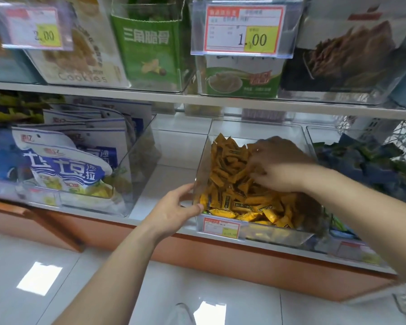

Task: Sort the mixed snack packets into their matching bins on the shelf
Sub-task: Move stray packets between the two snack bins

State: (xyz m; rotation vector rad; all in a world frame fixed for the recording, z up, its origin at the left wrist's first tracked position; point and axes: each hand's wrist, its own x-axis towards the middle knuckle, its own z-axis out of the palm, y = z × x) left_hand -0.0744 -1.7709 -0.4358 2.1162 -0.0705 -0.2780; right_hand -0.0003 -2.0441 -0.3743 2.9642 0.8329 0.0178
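On the lower shelf [167,184] stands a clear bin [203,165], its long axis running from the front edge of the shelf toward the back. It is filled with small yellow packets [232,186]. The packets are long and narrow, and they point in many directions. Those near the front lie mostly flat with their long axis left to right, while those at the back stand more upright and tilted.

The left hand [174,207] grips the front left corner of the bin, the thumb on the front face and the fingers curled round the side wall. The right hand [277,163] is inside the bin from above, with its fingers bent down among the packets (this hand is blurred). It cannot be told whether it holds a packet.

A price tag [221,227] is on the front of the bin. Blue and white bags [66,167] stand to the left, and dark blue packets [366,165] lie in the bin just beside on the right.
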